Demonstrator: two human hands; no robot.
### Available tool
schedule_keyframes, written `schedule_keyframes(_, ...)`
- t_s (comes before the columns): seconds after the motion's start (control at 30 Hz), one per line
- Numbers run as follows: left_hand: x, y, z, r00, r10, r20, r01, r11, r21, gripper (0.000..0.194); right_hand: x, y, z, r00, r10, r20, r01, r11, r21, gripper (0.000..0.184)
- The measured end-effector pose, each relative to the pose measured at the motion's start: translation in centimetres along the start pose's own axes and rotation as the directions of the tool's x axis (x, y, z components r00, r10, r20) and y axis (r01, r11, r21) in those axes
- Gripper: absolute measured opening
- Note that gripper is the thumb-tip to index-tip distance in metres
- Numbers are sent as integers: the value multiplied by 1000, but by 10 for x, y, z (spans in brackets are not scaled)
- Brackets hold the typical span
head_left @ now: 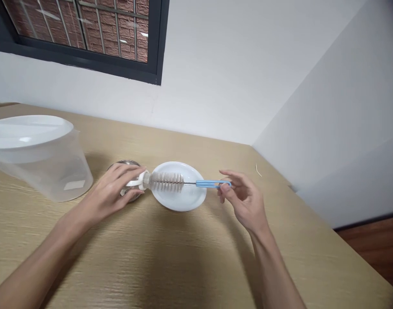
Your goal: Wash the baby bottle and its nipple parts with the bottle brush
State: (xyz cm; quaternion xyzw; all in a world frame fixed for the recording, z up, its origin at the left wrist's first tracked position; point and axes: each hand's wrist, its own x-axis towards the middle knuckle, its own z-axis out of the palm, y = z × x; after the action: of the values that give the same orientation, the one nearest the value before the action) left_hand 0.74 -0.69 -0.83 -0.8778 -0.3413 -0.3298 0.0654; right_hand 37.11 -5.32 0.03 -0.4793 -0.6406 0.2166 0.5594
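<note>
My left hand [121, 183] is closed around a small bottle [138, 181], white with a clear neck that points right. Most of its body is hidden by my fingers. A bottle brush [167, 182] with pale bristles lies level at the bottle's mouth; whether its tip is inside I cannot tell. Thumb and fingers of my right hand [243, 195] pinch the end of the brush's blue looped handle. Below the bristles stands a white oval dish [179, 204]. Under my left hand a round metal bowl [128, 162] shows only in part.
To the left stands a large translucent plastic container [55, 171] with a white lid [32, 128]. A thin pale strip [258, 170] lies on the wooden table [170, 262] at the right. White walls and a barred window [87, 30] are behind.
</note>
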Motion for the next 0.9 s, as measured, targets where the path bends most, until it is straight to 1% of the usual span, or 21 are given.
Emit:
schedule_keyframes(0.03,0,-1,0,1000,-14,1,14,1000,-6,46,0,-1,1,1000,-4,-6,4,1000,13,41)
schedule_keyframes(0.1,-1,-1,0,1000,-28,3,28,999,-17,47,1,-2,2,1000,-2,-17,3,1000,24,37)
schedule_keyframes(0.2,-1,-1,1,1000,-6,2,6,1000,5,47,2,-1,2,1000,15,-24,-15,1000,22,34)
schedule_keyframes(0.3,-2,1,3,1000,16,10,-17,999,48,47,1,1,2,999,38,11,-38,999,9,35)
schedule_keyframes(0.37,-2,2,3,999,33,19,-34,998,54,46,0,2,1,998,52,39,-52,999,-6,38)
schedule_keyframes(0.47,-1,4,2,998,63,30,-64,998,29,45,-2,4,0,997,65,51,-63,997,-35,48)
schedule_keyframes(0.53,-1,4,2,997,63,42,-64,998,28,44,-2,6,0,995,76,69,-73,996,-53,53)
schedule_keyframes(0.57,-1,3,1,997,55,46,-57,998,34,44,-2,7,0,993,82,85,-77,995,-55,51)
schedule_keyframes(0.63,-1,1,0,998,42,52,-44,998,47,44,-2,8,0,990,86,110,-82,996,-41,38)
schedule_keyframes(0.67,-1,-1,0,998,37,52,-40,998,49,45,-1,8,1,990,82,111,-79,997,-25,35)
schedule_keyframes(0.73,-2,-3,-1,998,29,50,-31,998,46,47,0,9,2,993,68,98,-69,998,9,43)
schedule_keyframes(0.77,-2,-4,-1,999,24,46,-26,999,47,47,1,9,2,994,62,88,-64,998,21,44)
schedule_keyframes(0.83,-2,-5,0,999,22,38,-24,998,58,46,2,10,3,995,61,76,-64,997,34,39)
schedule_keyframes(0.9,-2,-4,1,999,34,40,-37,996,78,45,3,10,4,994,77,80,-80,996,33,38)
